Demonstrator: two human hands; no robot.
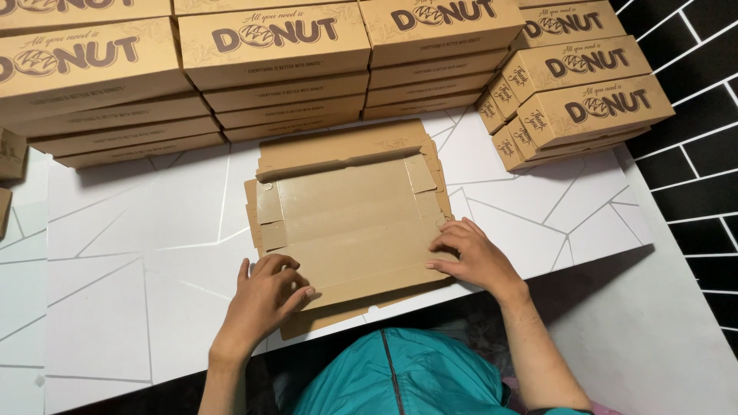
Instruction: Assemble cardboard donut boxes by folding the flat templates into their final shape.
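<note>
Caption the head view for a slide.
Both hands, left and right, press a flat box blank beside stacked boxes.

Matt brown cardboard box blank (350, 223), stacked matt cardboard boxes (277, 46), smooth white tabletop (138, 253), glossy black wall tiles (699, 154)

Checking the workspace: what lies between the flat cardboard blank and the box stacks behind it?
Head view: only a bare strip of white table separates the flat cardboard blank from the box stacks.

Both hands, left (265, 296) and right (470, 257), rest palm-down, fingers curled, forearms angled inward.
</note>
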